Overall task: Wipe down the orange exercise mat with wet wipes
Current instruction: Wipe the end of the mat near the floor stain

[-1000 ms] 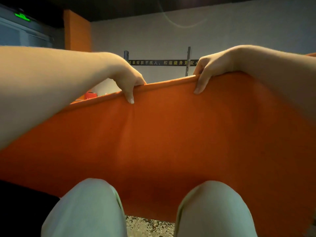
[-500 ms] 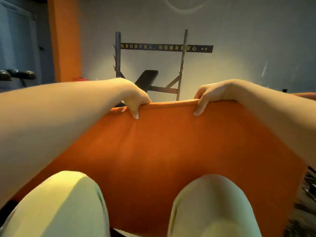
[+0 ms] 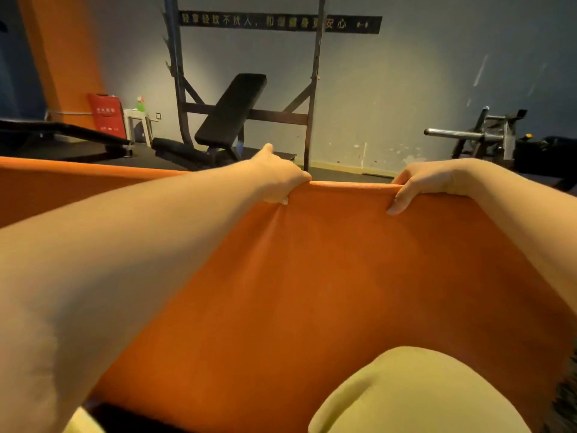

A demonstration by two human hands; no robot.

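Matt, soft orange mat (image 3: pixel 343 292)

Upper frame: a grey wall (image 3: pixel 406 89) with a pool of light at centre, and a black banner (image 3: pixel 281 24) across the top. A dark rack (image 3: pixel 313 89) stands before it with a black bench (image 3: pixel 232 109) tilted inside. Orange pillar (image 3: pixel 62 51) upper left, red bag (image 3: pixel 107 115) and small white table (image 3: pixel 137 120) beside it, dark floor (image 3: pixel 93 154) below
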